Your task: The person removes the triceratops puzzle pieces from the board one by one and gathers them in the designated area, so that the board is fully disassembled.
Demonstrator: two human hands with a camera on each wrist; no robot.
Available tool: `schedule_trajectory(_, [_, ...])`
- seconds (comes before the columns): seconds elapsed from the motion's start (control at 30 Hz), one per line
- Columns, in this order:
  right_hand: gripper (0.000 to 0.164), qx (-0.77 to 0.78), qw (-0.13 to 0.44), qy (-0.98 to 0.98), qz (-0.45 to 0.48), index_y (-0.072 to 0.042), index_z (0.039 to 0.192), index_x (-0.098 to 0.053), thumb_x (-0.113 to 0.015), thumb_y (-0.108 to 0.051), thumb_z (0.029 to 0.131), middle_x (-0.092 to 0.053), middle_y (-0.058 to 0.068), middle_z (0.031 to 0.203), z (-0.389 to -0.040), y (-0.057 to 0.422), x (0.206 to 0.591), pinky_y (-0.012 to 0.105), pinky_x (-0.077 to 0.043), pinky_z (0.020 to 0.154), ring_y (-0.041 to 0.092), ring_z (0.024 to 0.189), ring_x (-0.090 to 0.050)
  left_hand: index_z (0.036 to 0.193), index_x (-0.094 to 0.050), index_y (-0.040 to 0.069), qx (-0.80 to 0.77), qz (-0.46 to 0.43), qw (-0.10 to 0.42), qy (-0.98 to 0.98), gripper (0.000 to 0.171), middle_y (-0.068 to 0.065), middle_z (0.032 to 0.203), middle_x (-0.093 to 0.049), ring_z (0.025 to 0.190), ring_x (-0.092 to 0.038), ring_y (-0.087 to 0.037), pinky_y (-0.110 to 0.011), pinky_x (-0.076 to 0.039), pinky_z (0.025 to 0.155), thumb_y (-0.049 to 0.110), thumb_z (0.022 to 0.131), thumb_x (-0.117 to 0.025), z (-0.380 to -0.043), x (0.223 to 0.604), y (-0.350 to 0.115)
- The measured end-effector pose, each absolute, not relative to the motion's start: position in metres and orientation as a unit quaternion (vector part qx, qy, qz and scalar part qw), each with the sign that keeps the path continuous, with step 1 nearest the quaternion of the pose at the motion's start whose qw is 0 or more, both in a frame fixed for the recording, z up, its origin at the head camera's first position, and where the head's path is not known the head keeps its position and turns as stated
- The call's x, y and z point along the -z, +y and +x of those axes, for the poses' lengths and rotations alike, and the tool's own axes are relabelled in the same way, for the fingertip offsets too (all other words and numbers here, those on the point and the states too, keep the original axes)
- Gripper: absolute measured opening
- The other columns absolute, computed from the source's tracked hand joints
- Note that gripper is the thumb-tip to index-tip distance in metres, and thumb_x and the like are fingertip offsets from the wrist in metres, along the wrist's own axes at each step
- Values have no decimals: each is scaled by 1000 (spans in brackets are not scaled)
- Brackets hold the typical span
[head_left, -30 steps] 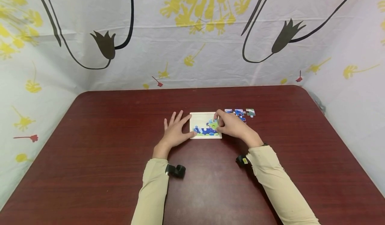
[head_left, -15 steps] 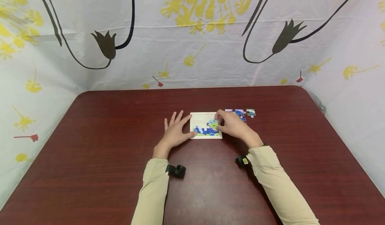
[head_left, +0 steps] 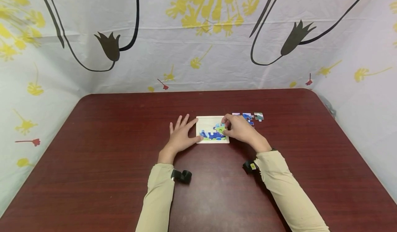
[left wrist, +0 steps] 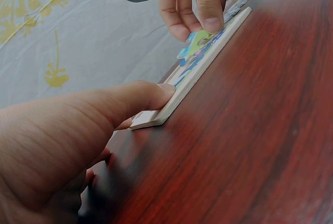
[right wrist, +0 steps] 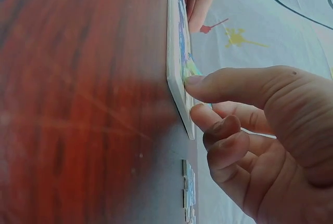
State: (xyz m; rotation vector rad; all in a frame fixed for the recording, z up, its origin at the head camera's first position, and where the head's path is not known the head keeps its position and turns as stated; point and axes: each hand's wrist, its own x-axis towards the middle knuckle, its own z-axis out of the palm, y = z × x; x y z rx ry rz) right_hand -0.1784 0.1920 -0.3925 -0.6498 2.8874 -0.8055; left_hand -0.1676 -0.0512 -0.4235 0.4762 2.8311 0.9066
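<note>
A white-framed jigsaw tray point(head_left: 205, 123) lies on the table, with blue pieces point(head_left: 212, 135) along its near side. My left hand point(head_left: 179, 138) spreads its fingers at the tray's left edge. Its thumb rests on the near left corner, and the index fingertip touches the far left one. With thumb and fingers, my right hand point(head_left: 243, 128) pinches a green and light-blue puzzle piece point(head_left: 220, 128) over the tray's right part. That puzzle piece point(left wrist: 196, 43) sits tilted above the blue pieces in the left wrist view. In the right wrist view my thumb point(right wrist: 195, 80) partly hides it.
Several loose puzzle pieces point(head_left: 247, 116) lie just beyond the right hand, which partly covers them. A green and white piece point(head_left: 258, 116) is the outermost. The dark red table point(head_left: 118, 149) reaches back to a patterned white cloth point(head_left: 173, 52).
Almost nothing differs. The right hand keeps its pinch on the green puzzle piece with at most a tiny shift, and the left hand stays on the tray.
</note>
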Motion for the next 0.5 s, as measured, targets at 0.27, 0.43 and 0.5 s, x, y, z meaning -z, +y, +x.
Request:
schedule_trajectory(0.27, [26,270,39,939,-211,-3,95,-58,-73,-10,75,-59,4,78,-178,197,391,33,-43,65,15,66,-52,145,-36,23,-301,158,69,938,74,-8,154,-15,141,0,-28,-56,8,105,46,81,-66,-167,422,-51])
schedule_trajectory(0.43, [26,267,37,938,-218,-3,94,-59,-74,-11,76,-60,4,79,-180,201,391,33,-43,66,15,66,-52,145,-35,24,-302,158,70,938,74,-7,154,-14,141,1,-27,-56,8,105,45,81,-66,-167,421,-51])
schedule_trajectory(0.5, [26,267,37,937,-222,-3,94,-59,-74,-11,76,-60,3,79,-180,203,391,34,-42,66,15,65,-51,145,-35,24,-302,158,70,937,75,-7,154,-14,141,1,-27,-56,8,105,45,81,-66,-167,421,-52])
